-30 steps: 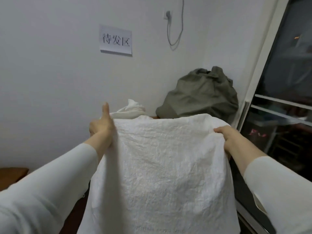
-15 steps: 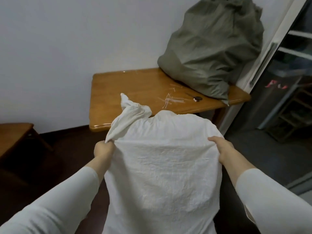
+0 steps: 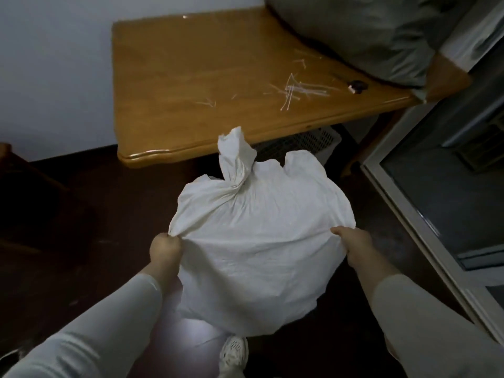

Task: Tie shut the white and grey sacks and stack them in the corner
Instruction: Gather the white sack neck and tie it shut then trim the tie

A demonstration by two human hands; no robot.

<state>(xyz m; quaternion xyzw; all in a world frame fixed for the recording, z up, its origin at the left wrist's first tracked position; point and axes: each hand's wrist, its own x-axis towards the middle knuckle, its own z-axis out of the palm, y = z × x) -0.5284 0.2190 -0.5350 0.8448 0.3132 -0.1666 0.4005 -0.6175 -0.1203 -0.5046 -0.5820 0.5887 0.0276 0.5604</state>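
A full white sack (image 3: 256, 249) with its neck twisted and tied at the far side sits low in front of me, just short of the wooden table (image 3: 191, 85). My left hand (image 3: 165, 248) is fisted on a pinch of its cloth at the left. My right hand (image 3: 354, 242) grips its right side. The grey sack (image 3: 362, 31) rests on the table's far right corner, against the wall and door frame; its top is out of view.
Loose white ties (image 3: 297, 90) and a small dark object (image 3: 357, 87) lie on the table. A slatted crate (image 3: 300, 144) stands under it. A glass door frame (image 3: 420, 222) runs along the right. The floor is dark; my shoe (image 3: 233, 356) shows below the sack.
The white sack has dropped from chest height down toward the floor in front of the table, both hands still on it. My view has tilted downward.
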